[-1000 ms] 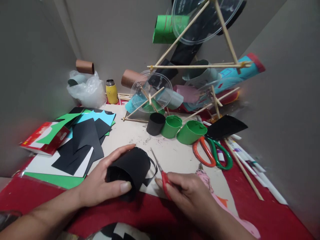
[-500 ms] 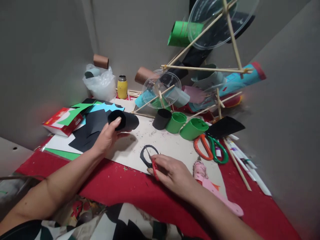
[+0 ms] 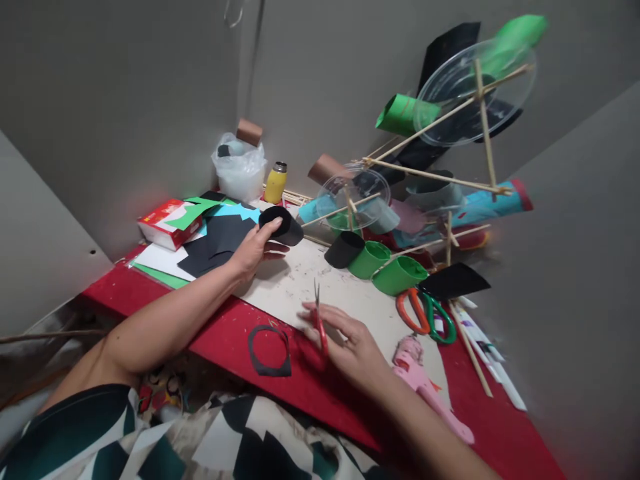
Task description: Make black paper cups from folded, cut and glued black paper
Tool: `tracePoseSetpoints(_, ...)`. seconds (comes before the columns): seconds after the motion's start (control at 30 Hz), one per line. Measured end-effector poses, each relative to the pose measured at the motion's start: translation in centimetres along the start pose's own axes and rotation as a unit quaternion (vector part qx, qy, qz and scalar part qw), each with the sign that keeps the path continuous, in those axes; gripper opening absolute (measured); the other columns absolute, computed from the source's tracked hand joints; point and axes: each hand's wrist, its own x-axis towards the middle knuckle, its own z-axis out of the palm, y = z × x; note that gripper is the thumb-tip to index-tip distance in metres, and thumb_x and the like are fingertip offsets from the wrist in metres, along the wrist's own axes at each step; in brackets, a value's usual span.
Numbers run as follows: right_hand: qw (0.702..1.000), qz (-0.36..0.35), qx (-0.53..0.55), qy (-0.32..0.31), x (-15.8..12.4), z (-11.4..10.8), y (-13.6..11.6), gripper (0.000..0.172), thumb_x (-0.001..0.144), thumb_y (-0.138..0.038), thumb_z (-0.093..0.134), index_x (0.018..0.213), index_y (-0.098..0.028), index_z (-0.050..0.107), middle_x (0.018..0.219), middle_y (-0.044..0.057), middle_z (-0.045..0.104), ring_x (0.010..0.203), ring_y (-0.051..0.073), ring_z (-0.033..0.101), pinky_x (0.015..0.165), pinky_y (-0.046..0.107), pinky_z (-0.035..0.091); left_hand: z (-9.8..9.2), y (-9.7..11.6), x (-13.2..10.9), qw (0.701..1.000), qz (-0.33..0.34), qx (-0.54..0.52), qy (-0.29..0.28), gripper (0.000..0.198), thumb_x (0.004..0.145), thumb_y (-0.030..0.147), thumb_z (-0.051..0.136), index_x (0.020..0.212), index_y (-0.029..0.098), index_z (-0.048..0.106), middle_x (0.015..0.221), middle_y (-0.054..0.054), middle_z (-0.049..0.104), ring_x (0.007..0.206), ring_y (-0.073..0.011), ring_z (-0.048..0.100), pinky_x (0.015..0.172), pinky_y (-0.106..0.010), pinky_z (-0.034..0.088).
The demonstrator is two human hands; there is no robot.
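My left hand [image 3: 257, 247] grips a black paper tube [image 3: 287, 228], its open end facing me, above the pale board [image 3: 305, 273]. Small red-handled scissors [image 3: 321, 323] are in my right hand [image 3: 345, 333], their blades pointing away from me. A black paper ring [image 3: 253, 353] lies near the front edge of the red table [image 3: 215, 327], to the left of my right hand. Beyond the scissors, a black tube [image 3: 345, 250] and two green tubes [image 3: 369, 260] stand in a row on the board.
Paper sheets [image 3: 220, 240] and a red box [image 3: 167, 223] lie left; a yellow bottle [image 3: 276, 183] stands behind. A stick structure with clear discs [image 3: 450, 93] rises at the right, above large scissors [image 3: 413, 312], a pink glue gun [image 3: 425, 387] and white sticks [image 3: 495, 353].
The black ring has moved from beside the scissors on the board to the red table's front edge. My right hand has turned the scissors upward. The camera view has shifted.
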Motion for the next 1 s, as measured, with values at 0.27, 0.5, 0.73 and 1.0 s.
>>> tracePoseSetpoints(0.27, 0.894, 0.078, 0.315, -0.310, -2.3, 3.3, -5.5, 0.041, 0.078, -0.051, 0.071, 0.104, -0.019, 0.074, 0.114, 0.011, 0.072, 0.107, 0.027, 0.065, 0.095, 0.038, 0.048, -0.7, -1.2, 0.7, 0.999, -0.051, 0.007, -0.011, 0.042, 0.075, 0.054, 0.067, 0.097, 0.018, 0.060, 0.098, -0.011, 0.069, 0.069, -0.0174, 0.063, 0.067, -0.032, 0.049)
tracePoseSetpoints(0.5, 0.941, 0.128, 0.313, -0.004, -3.2, -1.7, -2.9, 0.043, 0.082, -0.059, 0.063, 0.102, -0.023, 0.074, 0.114, 0.012, 0.072, 0.103, 0.031, 0.067, 0.097, 0.047, 0.048, -0.3, -2.2, -0.2, 0.992, -0.096, 0.002, -0.077, 0.041, 0.067, 0.043, 0.077, 0.096, 0.017, 0.064, 0.093, -0.010, 0.071, 0.070, -0.0186, 0.065, 0.068, -0.033, 0.049)
tracePoseSetpoints(0.73, 0.973, 0.087, 0.164, 0.135, -3.0, -7.3, -1.9, 0.034, 0.085, -0.053, 0.062, 0.095, -0.023, 0.076, 0.117, 0.011, 0.070, 0.090, 0.027, 0.069, 0.084, 0.040, 0.057, 1.4, -1.5, -1.8, 0.974, -0.161, 0.028, -0.160, 0.043, 0.071, 0.048, 0.073, 0.101, 0.018, 0.066, 0.102, -0.011, 0.071, 0.081, -0.0210, 0.067, 0.076, -0.036, 0.050)
tracePoseSetpoints(1.0, 0.999, 0.015, 0.004, 0.050, 0.9, -9.6, -3.2, 0.029, 0.082, -0.042, 0.066, 0.099, -0.021, 0.075, 0.107, 0.012, 0.072, 0.091, 0.026, 0.069, 0.087, 0.041, 0.055, 3.9, -2.6, 0.5, 0.942, -0.179, 0.161, -0.233, 0.051, 0.075, 0.062, 0.065, 0.086, 0.013, 0.069, 0.069, -0.007, 0.066, 0.053, -0.0143, 0.054, 0.051, -0.026, 0.039)
